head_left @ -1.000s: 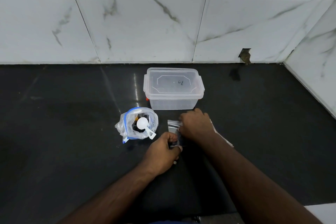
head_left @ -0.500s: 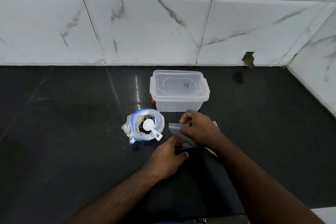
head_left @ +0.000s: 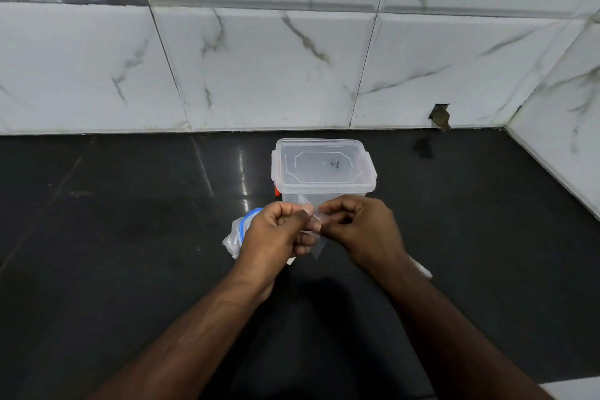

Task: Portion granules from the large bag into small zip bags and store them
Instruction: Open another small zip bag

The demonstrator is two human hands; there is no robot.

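Small zip bag up off the tabletop, pinched between both hands.

Head view: the small zip bag (head_left: 315, 230) hangs clear and limp above the dark tabletop (head_left: 130, 253), long axis roughly vertical, its top edge between the fingertips and a bottom corner pointing down. Left hand (head_left: 279, 234) and right hand (head_left: 360, 227) meet knuckles-up, fingers curled, each pinching the bag's top. Under the left hand sits the large bag (head_left: 235, 235), blue-rimmed, mostly hidden. Just behind stands the lidded clear storage box (head_left: 324, 166).

A handwritten dark mark on the container lid (head_left: 324, 163) cannot be read.
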